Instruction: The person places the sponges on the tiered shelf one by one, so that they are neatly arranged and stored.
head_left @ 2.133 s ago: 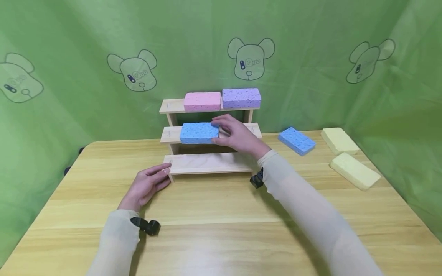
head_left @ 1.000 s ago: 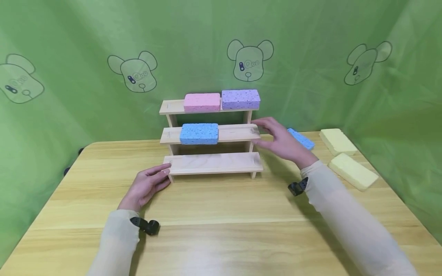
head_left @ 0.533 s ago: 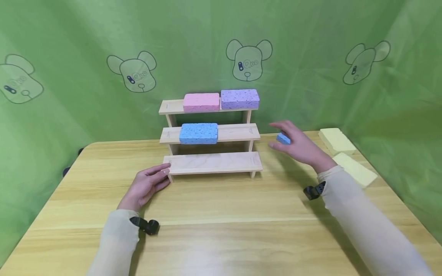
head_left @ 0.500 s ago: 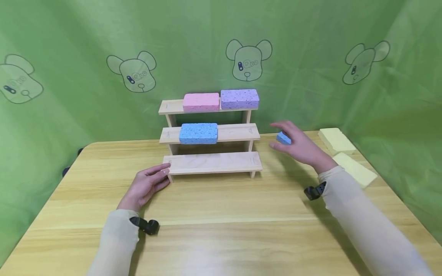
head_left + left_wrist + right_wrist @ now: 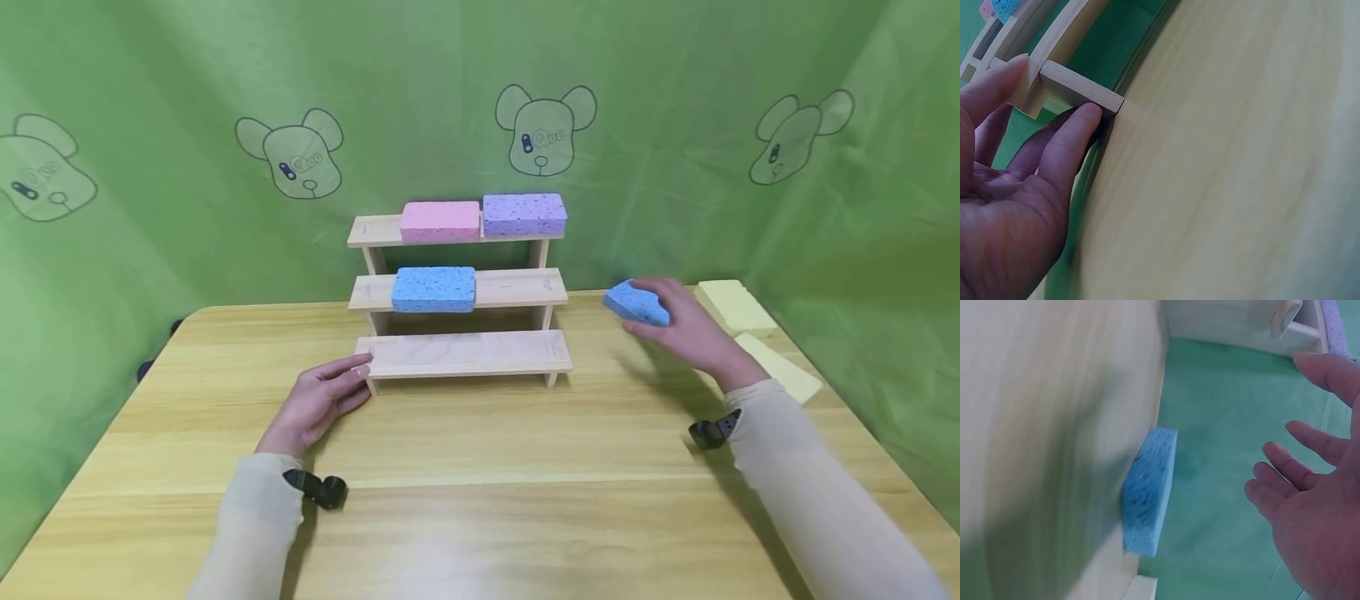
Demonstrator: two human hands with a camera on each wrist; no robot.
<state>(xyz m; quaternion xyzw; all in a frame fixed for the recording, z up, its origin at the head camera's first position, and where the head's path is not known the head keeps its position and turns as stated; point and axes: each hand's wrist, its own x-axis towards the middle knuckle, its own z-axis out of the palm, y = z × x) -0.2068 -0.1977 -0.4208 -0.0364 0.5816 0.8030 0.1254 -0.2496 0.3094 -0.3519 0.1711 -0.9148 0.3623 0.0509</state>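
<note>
My left hand [image 5: 315, 404] touches the left end of the lowest step of a three-step wooden display rack [image 5: 465, 357]. In the left wrist view, the thumb meets the step's end and a fingertip lies against the rack's leg [image 5: 1082, 87]. Over a blue sponge [image 5: 632, 302] on the right of the table is my right hand [image 5: 693, 333], thumb and fingers spread. The right wrist view has a gap between that hand and the blue sponge [image 5: 1147, 490]. Another blue sponge [image 5: 433, 290] lies on the middle step. Pink [image 5: 440, 222] and purple [image 5: 525, 215] sponges sit on the top step.
Two pale yellow sponges [image 5: 735, 307] lie at the right of the wooden table [image 5: 480, 467], the nearer one partly behind the right forearm. A green curtain with printed bear heads hangs behind and at both sides. Each wrist wears a small black camera.
My right hand has left the blue sponge on the middle step and moved right to the blue sponge on the table. The left hand stays at the rack's end.
</note>
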